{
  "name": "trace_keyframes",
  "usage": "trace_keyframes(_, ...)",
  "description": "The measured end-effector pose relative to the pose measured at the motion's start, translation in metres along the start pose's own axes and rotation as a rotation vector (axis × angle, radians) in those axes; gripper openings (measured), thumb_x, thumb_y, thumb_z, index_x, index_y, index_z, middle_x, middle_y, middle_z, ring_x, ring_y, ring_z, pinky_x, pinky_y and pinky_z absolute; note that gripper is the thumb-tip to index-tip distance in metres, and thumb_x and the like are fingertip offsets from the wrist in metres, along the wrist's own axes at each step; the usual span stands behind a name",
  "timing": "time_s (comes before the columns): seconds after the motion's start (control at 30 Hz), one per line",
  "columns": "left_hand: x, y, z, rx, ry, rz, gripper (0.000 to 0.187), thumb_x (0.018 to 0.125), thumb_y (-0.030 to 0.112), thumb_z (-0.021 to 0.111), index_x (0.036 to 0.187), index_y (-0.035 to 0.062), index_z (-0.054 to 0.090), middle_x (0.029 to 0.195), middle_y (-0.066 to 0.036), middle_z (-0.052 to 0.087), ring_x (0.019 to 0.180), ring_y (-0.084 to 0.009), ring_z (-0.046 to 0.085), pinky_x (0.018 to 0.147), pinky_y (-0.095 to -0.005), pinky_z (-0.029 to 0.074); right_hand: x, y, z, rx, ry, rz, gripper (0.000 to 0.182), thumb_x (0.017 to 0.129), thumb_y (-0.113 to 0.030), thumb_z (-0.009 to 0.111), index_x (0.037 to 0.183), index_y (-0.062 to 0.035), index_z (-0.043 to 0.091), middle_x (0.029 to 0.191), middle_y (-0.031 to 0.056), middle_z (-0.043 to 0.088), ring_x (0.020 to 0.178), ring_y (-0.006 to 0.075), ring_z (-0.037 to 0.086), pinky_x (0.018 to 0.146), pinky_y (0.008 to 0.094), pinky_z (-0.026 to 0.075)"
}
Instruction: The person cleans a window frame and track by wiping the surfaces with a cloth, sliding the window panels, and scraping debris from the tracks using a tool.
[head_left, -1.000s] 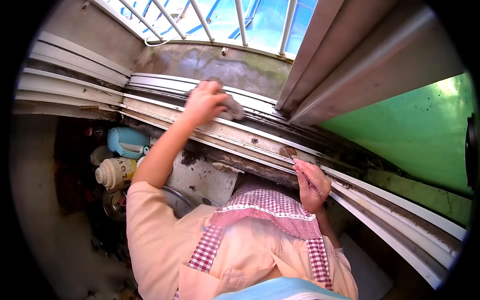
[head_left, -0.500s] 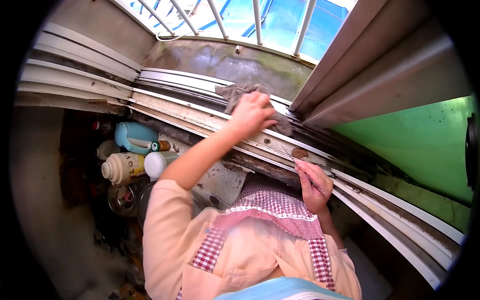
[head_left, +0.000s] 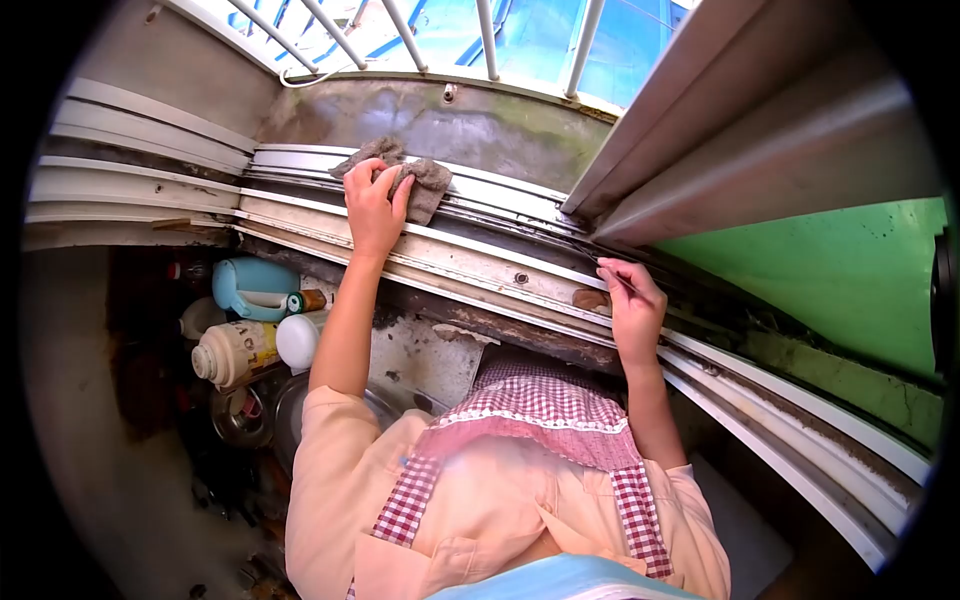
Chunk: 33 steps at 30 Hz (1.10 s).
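You face a stained concrete ledge (head_left: 480,125) behind white window bars (head_left: 485,35). A green wall (head_left: 850,270) stands right. Daylight floods in.

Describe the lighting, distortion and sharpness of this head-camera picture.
Head view: strong fisheye, so the window track bows and black corners ring the frame. Daylight falls brightly through the bars and on the green wall; the bottles below the sill lie in deep shadow. The left hand on the rag and the right hand look sharp.

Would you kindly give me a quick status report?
Left hand gripping grey rag on window track. Right hand pinching thin tool at track. Nothing in the way.
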<state>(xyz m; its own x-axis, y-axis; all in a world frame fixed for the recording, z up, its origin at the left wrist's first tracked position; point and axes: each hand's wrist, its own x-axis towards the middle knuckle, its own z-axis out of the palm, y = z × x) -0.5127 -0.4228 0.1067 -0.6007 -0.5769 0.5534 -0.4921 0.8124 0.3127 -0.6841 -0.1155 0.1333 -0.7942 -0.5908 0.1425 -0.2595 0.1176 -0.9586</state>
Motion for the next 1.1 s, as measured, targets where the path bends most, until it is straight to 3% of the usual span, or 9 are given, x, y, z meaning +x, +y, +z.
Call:
trace_keyframes(0.17, 0.0, -0.001, -0.001, -0.007, -0.013, 0.02, 0.021, 0.08, 0.022, 0.07, 0.095, 0.0073, 0.068, 0.101, -0.008, 0.053, 0.099, -0.029, 0.048, 0.086, -0.0408, 0.039, 0.019, 0.018, 0.043, 0.415, -0.167, 0.113, 0.008, 0.084, 0.004, 0.065, 0.092, 0.0022, 0.064, 0.093, 0.0079, 0.068, 0.087, 0.0111, 0.063, 0.079, 0.0238, 0.05)
trace_keyframes(0.27, 0.001, -0.005, 0.002, 0.014, -0.014, 0.032, 0.022, 0.079, 0.023, 0.07, 0.094, 0.0074, 0.068, 0.101, -0.008, 0.053, 0.099, -0.0287, 0.048, 0.087, -0.0408, 0.04, 0.021, 0.017, 0.057, 0.434, -0.134, 0.089, 0.009, 0.084, 0.003, 0.065, 0.092, 0.0017, 0.065, 0.095, 0.0066, 0.067, 0.086, 0.0108, 0.063, 0.079, 0.0234, 0.051)
trace_keyframes(0.37, 0.002, -0.002, 0.002, 0.013, -0.001, 0.026, 0.021, 0.079, 0.023, 0.07, 0.093, 0.0075, 0.068, 0.101, -0.008, 0.053, 0.099, -0.0287, 0.048, 0.087, -0.0409, 0.04, 0.015, 0.004, 0.036, 0.415, -0.086, 0.287, 0.008, 0.084, 0.003, 0.065, 0.092, 0.0021, 0.066, 0.093, 0.0062, 0.067, 0.083, 0.0108, 0.064, 0.078, 0.0232, 0.051)
trace_keyframes(0.43, 0.001, -0.002, 0.003, 0.016, -0.001, 0.027, 0.021, 0.078, 0.023, 0.071, 0.093, 0.0078, 0.068, 0.101, -0.008, 0.053, 0.099, -0.0287, 0.048, 0.087, -0.041, 0.04, 0.014, -0.016, 0.024, 0.251, -0.02, 0.239, 0.009, 0.082, 0.001, 0.067, 0.092, 0.0015, 0.066, 0.086, 0.006, 0.068, 0.08, 0.0112, 0.065, 0.076, 0.0226, 0.051)
trace_keyframes(0.5, 0.002, -0.003, 0.004, 0.019, 0.007, 0.029, 0.021, 0.078, 0.023, 0.071, 0.093, 0.0081, 0.068, 0.101, -0.008, 0.053, 0.099, -0.0287, 0.049, 0.086, -0.041, 0.04, 0.016, -0.027, 0.006, -0.274, -0.093, -0.021, 0.014, 0.079, -0.003, 0.07, 0.093, 0.0, 0.067, 0.086, 0.011, 0.069, 0.076, 0.0185, 0.067, 0.071, 0.0263, 0.052)
trace_keyframes(0.6, 0.002, -0.003, 0.005, 0.017, 0.019, 0.032, 0.021, 0.078, 0.024, 0.071, 0.091, 0.0081, 0.068, 0.1, -0.007, 0.053, 0.099, -0.0283, 0.049, 0.086, -0.0409, 0.04, 0.018, -0.036, -0.005, -0.717, -0.242, -0.147, 0.013, 0.077, -0.003, 0.065, 0.09, -0.0018, 0.066, 0.086, 0.0143, 0.066, 0.077, 0.0285, 0.065, 0.069, 0.0345, 0.051)
trace_keyframes(0.7, 0.002, -0.002, 0.004, 0.014, 0.026, 0.034, 0.021, 0.077, 0.024, 0.071, 0.09, 0.0081, 0.068, 0.099, -0.007, 0.054, 0.098, -0.0278, 0.049, 0.086, -0.0406, 0.04, 0.022, -0.046, -0.011, -1.137, -0.235, -0.233, 0.012, 0.076, -0.003, 0.056, 0.087, -0.0035, 0.062, 0.085, 0.0143, 0.063, 0.081, 0.0337, 0.06, 0.07, 0.0409, 0.048)
trace_keyframes(0.83, 0.002, -0.003, 0.004, 0.007, 0.038, 0.037, 0.021, 0.077, 0.024, 0.072, 0.09, 0.0082, 0.068, 0.099, -0.006, 0.054, 0.098, -0.0269, 0.049, 0.086, -0.0402, 0.04, 0.009, -0.082, -0.026, -1.294, -0.188, -0.233, 0.013, 0.076, -0.002, 0.051, 0.086, -0.0051, 0.058, 0.084, 0.0108, 0.057, 0.083, 0.031, 0.055, 0.071, 0.0423, 0.044)
trace_keyframes(1.1, 0.002, -0.004, 0.001, -0.018, 0.027, 0.035, 0.021, 0.077, 0.024, 0.071, 0.091, 0.008, 0.068, 0.099, -0.006, 0.054, 0.098, -0.0265, 0.049, 0.086, -0.0402, 0.039, -0.002, -0.06, -0.036, -1.444, -0.179, -0.068, 0.009, 0.077, -0.003, 0.051, 0.083, -0.0058, 0.058, 0.081, 0.0089, 0.055, 0.085, 0.0298, 0.055, 0.071, 0.0435, 0.043)
